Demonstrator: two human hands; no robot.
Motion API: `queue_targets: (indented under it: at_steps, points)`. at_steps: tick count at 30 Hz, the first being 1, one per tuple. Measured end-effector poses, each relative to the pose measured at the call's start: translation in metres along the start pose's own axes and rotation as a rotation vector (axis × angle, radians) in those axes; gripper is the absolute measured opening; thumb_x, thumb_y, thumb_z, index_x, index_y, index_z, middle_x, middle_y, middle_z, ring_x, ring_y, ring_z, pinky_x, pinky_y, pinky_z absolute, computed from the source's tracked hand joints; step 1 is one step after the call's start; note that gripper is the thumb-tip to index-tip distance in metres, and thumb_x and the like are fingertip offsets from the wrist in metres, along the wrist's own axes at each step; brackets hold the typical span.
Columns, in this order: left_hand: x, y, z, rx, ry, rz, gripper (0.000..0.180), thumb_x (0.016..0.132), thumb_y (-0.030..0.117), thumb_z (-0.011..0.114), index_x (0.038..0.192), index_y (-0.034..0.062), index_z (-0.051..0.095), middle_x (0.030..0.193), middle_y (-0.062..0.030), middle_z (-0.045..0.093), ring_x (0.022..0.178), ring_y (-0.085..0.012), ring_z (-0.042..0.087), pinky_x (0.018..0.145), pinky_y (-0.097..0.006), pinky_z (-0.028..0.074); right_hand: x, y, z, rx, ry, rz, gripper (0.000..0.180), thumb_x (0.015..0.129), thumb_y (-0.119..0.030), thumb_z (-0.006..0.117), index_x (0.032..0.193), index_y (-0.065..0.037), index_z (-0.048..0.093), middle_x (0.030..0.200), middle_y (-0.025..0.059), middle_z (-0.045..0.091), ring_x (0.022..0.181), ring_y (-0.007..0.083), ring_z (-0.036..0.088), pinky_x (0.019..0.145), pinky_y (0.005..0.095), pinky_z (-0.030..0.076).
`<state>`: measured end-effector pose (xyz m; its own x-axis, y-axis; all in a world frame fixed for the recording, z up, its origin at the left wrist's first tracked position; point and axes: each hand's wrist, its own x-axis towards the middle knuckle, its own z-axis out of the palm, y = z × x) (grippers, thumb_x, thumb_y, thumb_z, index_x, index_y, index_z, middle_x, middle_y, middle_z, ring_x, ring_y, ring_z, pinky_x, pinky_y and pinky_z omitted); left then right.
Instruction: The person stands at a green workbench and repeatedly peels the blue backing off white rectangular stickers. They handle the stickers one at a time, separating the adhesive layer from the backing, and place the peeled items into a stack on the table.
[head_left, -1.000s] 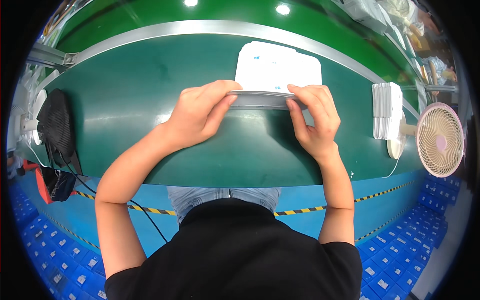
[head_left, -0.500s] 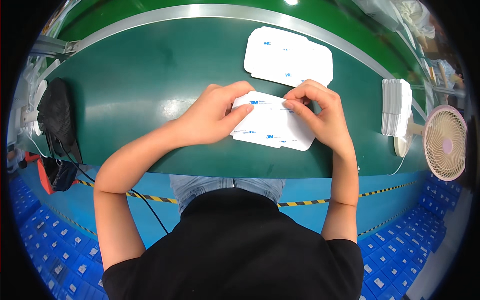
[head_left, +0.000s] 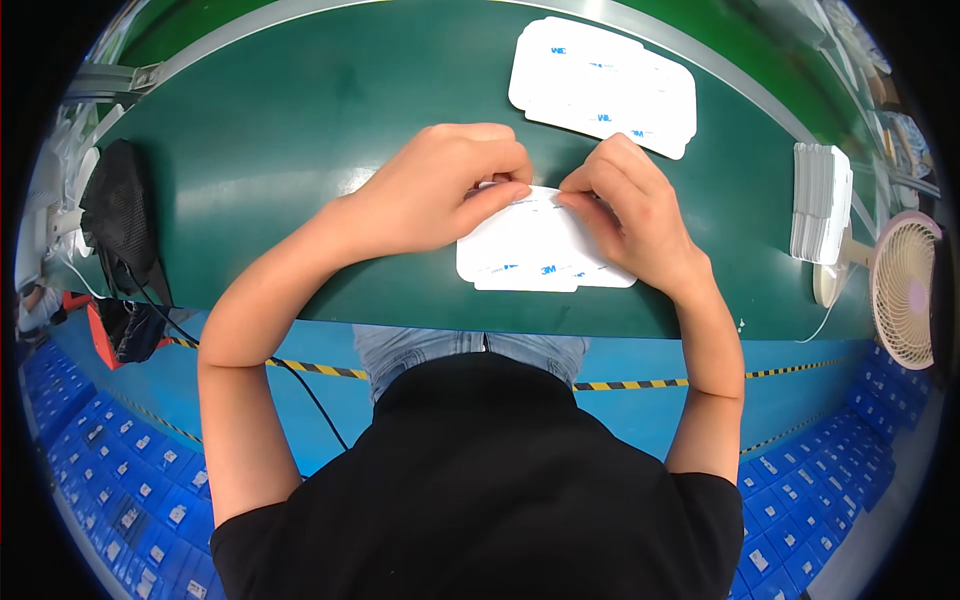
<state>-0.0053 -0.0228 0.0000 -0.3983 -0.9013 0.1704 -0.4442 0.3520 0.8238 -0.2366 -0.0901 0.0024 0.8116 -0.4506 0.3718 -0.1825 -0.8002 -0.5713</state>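
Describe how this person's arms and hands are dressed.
Both forearms are bare from the elbows down. The left hand and right hand wear no gloves; no rings or watch show. Short black sleeves of a black top end above the elbows.

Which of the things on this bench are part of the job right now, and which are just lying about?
In hand:
- white sheet, pinched at its far edge by the left hand and right hand

Lying about:
- second white sheet, farther back on the green bench
- stack of white sheets at right
- small fan
- black bag at left
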Motion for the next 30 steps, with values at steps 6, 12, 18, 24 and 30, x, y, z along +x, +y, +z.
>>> queue_targets:
  at_steps: [6, 12, 18, 24, 30]
  points:
    - [0.0, 0.0, 0.001, 0.035, 0.017, 0.016, 0.004, 0.089, 0.005, 0.065, 0.089, 0.0015, 0.062, 0.08, -0.0097, 0.059, 0.068, -0.0241, 0.056, 0.06, -0.034, 0.044, 0.0, 0.0, -0.002, 0.17, -0.045, 0.177, 0.013, 0.08, -0.003, 0.073, 0.087, -0.004, 0.062, 0.077, 0.0077, 0.057, 0.074, 0.0252, 0.056, 0.066, 0.0359, 0.046]
    - [-0.002, -0.002, 0.005, 0.067, 0.031, 0.055, 0.006, 0.087, 0.005, 0.066, 0.088, 0.0016, 0.062, 0.081, -0.0099, 0.059, 0.07, -0.0282, 0.058, 0.06, -0.036, 0.045, 0.002, -0.003, -0.003, 0.24, -0.117, 0.244, 0.012, 0.081, -0.004, 0.073, 0.086, -0.004, 0.062, 0.076, 0.0076, 0.057, 0.075, 0.0249, 0.056, 0.067, 0.0368, 0.046]
    - [-0.001, -0.011, 0.003, 0.393, 0.005, 0.377, 0.013, 0.074, 0.005, 0.07, 0.083, 0.0034, 0.061, 0.083, -0.0063, 0.058, 0.071, -0.0246, 0.055, 0.06, -0.035, 0.042, 0.001, -0.006, 0.005, 0.102, -0.087, 0.128, 0.013, 0.077, -0.001, 0.072, 0.085, -0.003, 0.062, 0.077, 0.0078, 0.054, 0.073, 0.0257, 0.053, 0.065, 0.0378, 0.044]
    - [-0.002, -0.013, 0.001, 0.618, -0.034, 0.63, 0.014, 0.068, 0.005, 0.067, 0.08, 0.0043, 0.061, 0.085, -0.0034, 0.057, 0.074, -0.021, 0.053, 0.061, -0.032, 0.04, -0.013, -0.017, 0.022, -0.406, 0.052, -0.228, 0.019, 0.063, -0.004, 0.068, 0.08, -0.002, 0.059, 0.079, 0.0068, 0.05, 0.074, 0.0229, 0.051, 0.061, 0.0346, 0.041]
    - [-0.032, 0.01, 0.011, 1.027, -0.083, 0.557, 0.027, 0.069, 0.007, 0.064, 0.093, -0.0028, 0.069, 0.1, -0.009, 0.061, 0.094, -0.0227, 0.058, 0.083, -0.035, 0.051, -0.024, -0.035, 0.023, -0.573, -0.019, -0.241, 0.022, 0.064, -0.004, 0.066, 0.084, 0.002, 0.064, 0.086, 0.0068, 0.054, 0.08, 0.0209, 0.054, 0.065, 0.031, 0.044]
